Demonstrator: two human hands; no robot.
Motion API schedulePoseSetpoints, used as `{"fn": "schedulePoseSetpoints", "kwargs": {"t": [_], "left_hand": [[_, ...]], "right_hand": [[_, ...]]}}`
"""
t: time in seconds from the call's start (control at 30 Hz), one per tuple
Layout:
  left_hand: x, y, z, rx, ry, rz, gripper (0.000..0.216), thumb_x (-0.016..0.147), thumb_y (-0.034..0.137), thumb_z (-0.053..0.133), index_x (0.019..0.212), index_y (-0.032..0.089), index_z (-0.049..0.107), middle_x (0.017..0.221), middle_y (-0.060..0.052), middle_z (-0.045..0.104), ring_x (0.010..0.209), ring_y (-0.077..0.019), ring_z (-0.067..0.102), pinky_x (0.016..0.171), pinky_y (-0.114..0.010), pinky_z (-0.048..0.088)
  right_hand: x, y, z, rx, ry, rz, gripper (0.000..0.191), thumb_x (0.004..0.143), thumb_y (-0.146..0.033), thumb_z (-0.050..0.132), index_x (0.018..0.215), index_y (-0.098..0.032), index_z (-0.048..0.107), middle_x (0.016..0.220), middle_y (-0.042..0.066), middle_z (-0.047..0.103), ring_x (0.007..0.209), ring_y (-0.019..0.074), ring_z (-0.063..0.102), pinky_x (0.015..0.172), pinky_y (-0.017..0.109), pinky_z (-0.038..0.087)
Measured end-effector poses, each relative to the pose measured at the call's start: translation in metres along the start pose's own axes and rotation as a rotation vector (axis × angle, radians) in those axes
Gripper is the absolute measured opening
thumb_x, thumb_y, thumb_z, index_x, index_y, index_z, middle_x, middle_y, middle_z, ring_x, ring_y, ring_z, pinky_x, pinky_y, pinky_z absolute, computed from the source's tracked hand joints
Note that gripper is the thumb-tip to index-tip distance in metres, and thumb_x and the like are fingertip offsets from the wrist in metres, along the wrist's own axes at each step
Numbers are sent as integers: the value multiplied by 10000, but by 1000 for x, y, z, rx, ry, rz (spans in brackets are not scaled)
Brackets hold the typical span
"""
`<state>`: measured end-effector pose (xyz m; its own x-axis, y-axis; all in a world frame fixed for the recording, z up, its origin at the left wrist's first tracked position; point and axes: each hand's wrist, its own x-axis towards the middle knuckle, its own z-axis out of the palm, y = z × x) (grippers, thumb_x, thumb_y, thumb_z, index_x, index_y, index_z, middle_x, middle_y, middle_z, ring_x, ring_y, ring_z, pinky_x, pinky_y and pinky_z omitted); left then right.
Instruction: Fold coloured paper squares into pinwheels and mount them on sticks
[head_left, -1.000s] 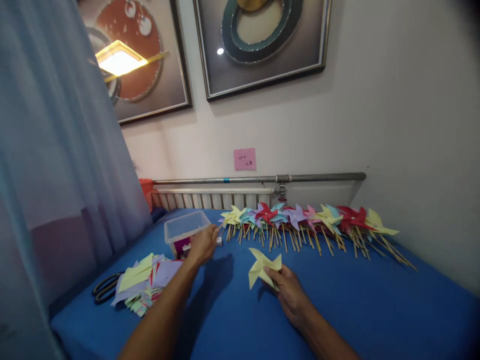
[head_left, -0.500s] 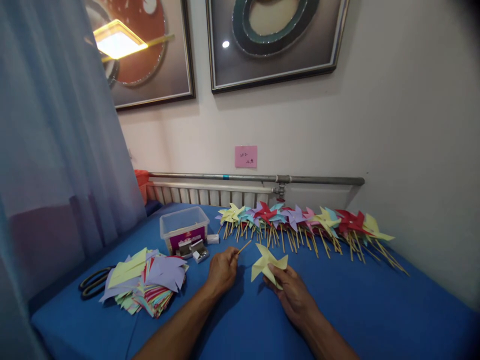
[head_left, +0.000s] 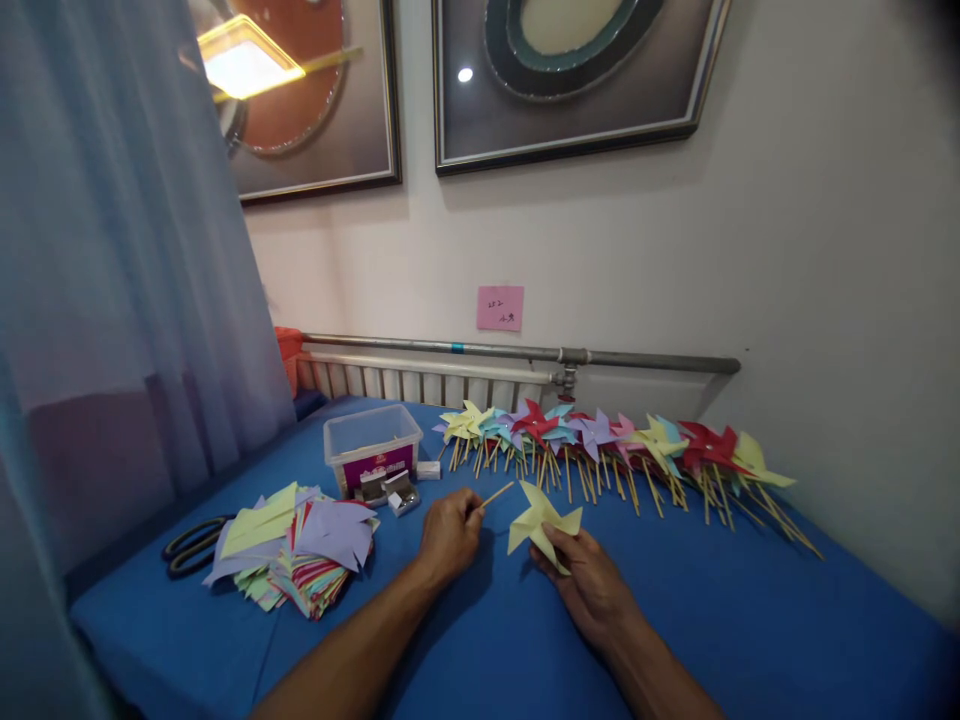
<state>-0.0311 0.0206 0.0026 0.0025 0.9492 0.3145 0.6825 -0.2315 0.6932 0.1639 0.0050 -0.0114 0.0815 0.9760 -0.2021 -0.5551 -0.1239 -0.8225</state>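
Between the fingers of my left hand (head_left: pixel 452 533) is a thin wooden stick (head_left: pixel 498 494), its free end pointing up and right. My right hand (head_left: pixel 589 580) pinches a pale yellow paper pinwheel (head_left: pixel 541 518) near its centre, thumb on the front; the fingers behind it are partly hidden. Stick tip and pinwheel are close but apart. Left of my hands lies a pile of cut coloured paper (head_left: pixel 322 550). Beyond my left hand, small open boxes (head_left: pixel 401 493) with what look like tiny metal pieces stand by a clear plastic tub (head_left: pixel 375 455).
A row of pinwheels on sticks (head_left: pixel 592 437) lies along the back of the blue-covered table (head_left: pixel 487 660). Dark-handled scissors (head_left: pixel 193 547) rest beside the paper pile. A radiator (head_left: pixel 420 382) and pipe (head_left: pixel 660 361) run along the wall. A blue curtain (head_left: pixel 135 250) hangs at left.
The camera view has shifted slightly, so the scene sits a little further right. Both hands keep their hold; the stick and pinwheel stay about as far apart.
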Motion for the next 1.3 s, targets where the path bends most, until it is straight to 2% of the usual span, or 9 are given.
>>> {"fn": "schedulePoseSetpoints", "kwargs": {"t": [0.5,0.7,0.83,0.97,1.3], "left_hand": [[-8,9,2,120,-11,67,152,908,169,586,890,199,734,879,-22,744,848,-168,646,740,-264,373],[-10,12,5,137,-75,93,168,911,194,577,897,200,745,913,-28,758,874,-178,663,746,-271,384],[-16,20,7,172,-119,142,209,917,190,538,885,194,745,910,-41,761,851,-181,666,725,-276,373],[-20,24,9,199,-125,124,217,893,156,525,869,193,738,889,-46,758,828,-180,665,698,-272,358],[-20,20,10,155,-124,119,212,879,165,524,831,192,729,843,-33,754,781,-172,649,672,-270,345]], "right_hand": [[-2,-2,1,7,-18,-10,331,531,-249,975,735,-193,719,796,7,761,727,160,689,630,250,618],[-3,-2,3,-18,-36,-28,364,525,-261,969,804,-194,745,833,8,775,759,168,705,661,255,600],[-2,1,5,-44,-38,-68,387,523,-283,960,830,-191,743,822,15,782,727,174,707,657,267,574],[0,5,4,-77,-24,-102,403,528,-322,948,846,-193,736,802,12,778,711,185,706,668,288,565],[0,6,4,-93,9,-100,394,535,-322,932,858,-204,740,830,9,776,782,201,716,682,283,563]]}}
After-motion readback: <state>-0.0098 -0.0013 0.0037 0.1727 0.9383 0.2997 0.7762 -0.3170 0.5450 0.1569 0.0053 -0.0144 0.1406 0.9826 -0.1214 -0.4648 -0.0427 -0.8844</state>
